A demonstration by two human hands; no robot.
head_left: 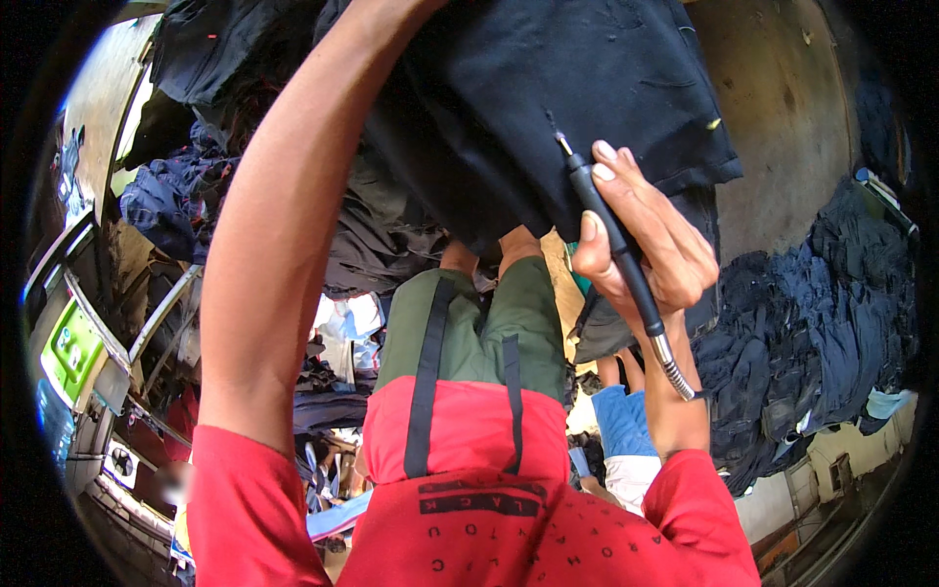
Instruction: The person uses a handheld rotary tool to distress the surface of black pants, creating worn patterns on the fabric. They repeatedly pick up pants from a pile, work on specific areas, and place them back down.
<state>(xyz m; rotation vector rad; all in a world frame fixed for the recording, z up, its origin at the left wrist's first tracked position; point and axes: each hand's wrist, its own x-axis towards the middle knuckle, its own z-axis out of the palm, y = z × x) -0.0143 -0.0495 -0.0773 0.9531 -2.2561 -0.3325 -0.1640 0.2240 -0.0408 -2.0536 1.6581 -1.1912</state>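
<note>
My right hand (660,230) is closed around a slim black pen-shaped tool (616,230). The tool has a thin pointed metal tip at its upper end and a metal spring sleeve at its lower end. Its tip is in front of a dark navy or black cloth garment (548,68); whether it touches the cloth I cannot tell. My left forearm (274,235) reaches up past the top edge, so the left hand is out of the picture. The garment hangs down over a brown board, and a small yellowish speck (713,124) shows near its right edge.
Heaps of dark clothes (802,323) lie to the right, with more dark garments (171,201) at the left. A brown wooden board (782,108) stretches along the upper right. A green tray (73,342) is at the far left. Part of another person in blue shorts (624,421) shows low down.
</note>
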